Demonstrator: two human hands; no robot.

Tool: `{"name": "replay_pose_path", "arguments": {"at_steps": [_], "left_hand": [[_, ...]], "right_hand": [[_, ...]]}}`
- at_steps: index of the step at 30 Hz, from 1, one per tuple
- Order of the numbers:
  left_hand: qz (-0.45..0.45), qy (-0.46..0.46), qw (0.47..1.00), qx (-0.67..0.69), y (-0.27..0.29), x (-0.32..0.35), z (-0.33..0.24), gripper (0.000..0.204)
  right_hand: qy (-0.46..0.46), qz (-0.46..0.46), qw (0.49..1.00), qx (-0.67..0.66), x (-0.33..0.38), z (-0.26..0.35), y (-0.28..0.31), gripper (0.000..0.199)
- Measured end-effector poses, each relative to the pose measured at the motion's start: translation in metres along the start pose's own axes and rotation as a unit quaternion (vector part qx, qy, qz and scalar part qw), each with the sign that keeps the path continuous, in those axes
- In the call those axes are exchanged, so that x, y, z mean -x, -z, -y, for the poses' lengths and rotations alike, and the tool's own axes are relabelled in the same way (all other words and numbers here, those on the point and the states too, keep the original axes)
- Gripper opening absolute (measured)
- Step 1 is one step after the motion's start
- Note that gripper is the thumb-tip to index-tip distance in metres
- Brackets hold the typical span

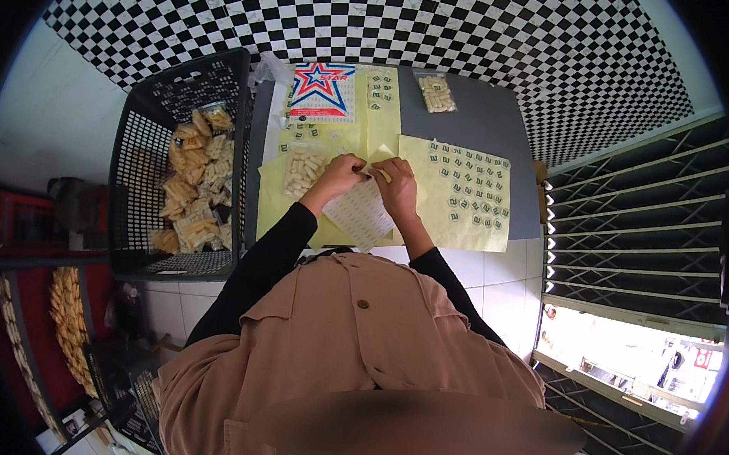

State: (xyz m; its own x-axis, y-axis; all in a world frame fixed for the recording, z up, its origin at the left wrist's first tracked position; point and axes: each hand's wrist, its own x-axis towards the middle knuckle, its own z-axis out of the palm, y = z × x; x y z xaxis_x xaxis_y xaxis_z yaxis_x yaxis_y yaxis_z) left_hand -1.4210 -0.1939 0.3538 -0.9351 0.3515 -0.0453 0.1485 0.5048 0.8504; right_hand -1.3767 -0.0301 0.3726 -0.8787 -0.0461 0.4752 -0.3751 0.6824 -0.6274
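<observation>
My left hand [342, 178] and my right hand [394, 185] are close together over the near middle of the table, with their fingers bent in a pinch. Both grip the upper part of a white paper sheet [355, 214] with rows of small print, which slants down toward my body. A pale yellow corner [381, 153] sticks up between my fingertips; any small piece in them is too small to make out. Beside my left hand lies a clear bag of pale snack sticks [302, 173]. Right of my right hand, a yellow sheet [434, 206] carries several round labels.
A black plastic crate [241, 165] with bagged snacks [194, 179] stands left of the grey table [467, 122]. A star-patterned packet [321, 94] lies at the back left, and another snack bag [436, 94] at the back. Right of the table is a folding metal gate [637, 215].
</observation>
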Motion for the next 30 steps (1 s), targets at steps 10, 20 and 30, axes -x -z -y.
{"name": "replay_pose_path", "arguments": {"at_steps": [10,20,30], "left_hand": [[0.052,0.07,0.991,0.101,-0.001,0.001,-0.002,0.026],[0.055,0.005,0.99,-0.133,-0.004,-0.002,0.005,0.027],[-0.19,0.047,0.941,-0.277,0.039,0.005,0.024,0.035]], "right_hand": [[-0.051,0.026,0.998,-0.019,0.007,0.0,0.001,0.006],[-0.132,0.052,0.987,-0.072,0.02,-0.006,-0.008,0.007],[-0.211,0.008,0.957,-0.197,0.018,-0.015,-0.001,0.013]]}}
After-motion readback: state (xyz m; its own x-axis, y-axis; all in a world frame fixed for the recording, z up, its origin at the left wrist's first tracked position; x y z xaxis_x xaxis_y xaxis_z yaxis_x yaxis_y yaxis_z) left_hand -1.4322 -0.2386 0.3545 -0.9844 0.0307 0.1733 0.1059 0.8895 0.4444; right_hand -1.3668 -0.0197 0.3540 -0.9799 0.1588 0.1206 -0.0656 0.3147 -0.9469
